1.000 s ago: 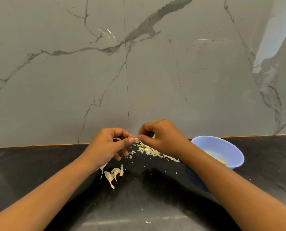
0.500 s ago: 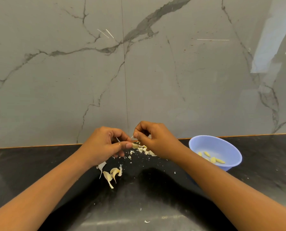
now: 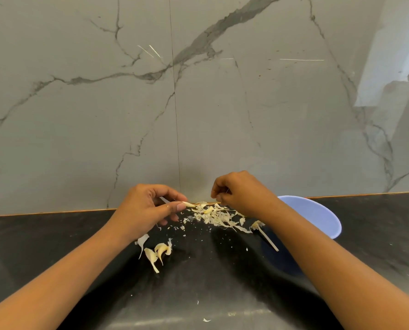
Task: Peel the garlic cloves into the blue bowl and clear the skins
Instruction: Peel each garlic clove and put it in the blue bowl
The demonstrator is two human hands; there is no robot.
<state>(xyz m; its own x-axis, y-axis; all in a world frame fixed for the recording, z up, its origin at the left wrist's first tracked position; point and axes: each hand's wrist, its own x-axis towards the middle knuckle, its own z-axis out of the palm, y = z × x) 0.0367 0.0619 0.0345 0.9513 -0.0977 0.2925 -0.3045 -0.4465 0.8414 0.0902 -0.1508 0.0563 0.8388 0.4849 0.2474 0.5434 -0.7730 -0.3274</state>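
My left hand (image 3: 148, 208) pinches a small pale garlic clove (image 3: 189, 204) between thumb and fingers, just above the black counter. My right hand (image 3: 241, 194) is a short way to the right of the clove, its fingertips curled together on what looks like a thin strip of garlic skin (image 3: 226, 191). A pile of peeled skins (image 3: 217, 216) lies on the counter between and below the hands. A few unpeeled cloves (image 3: 159, 253) lie under my left wrist. The blue bowl (image 3: 317, 215) stands to the right, and my right forearm hides most of its inside.
A dry garlic stem (image 3: 267, 239) lies beside the bowl. Small skin flakes are scattered over the black counter (image 3: 55, 246), with one stray flake (image 3: 206, 320) near the front. A grey marble wall (image 3: 198, 103) rises directly behind the hands.
My right hand has pulled away from the clove, up and to the right. My left hand still holds the clove. My right forearm now covers the cloves in the bowl.
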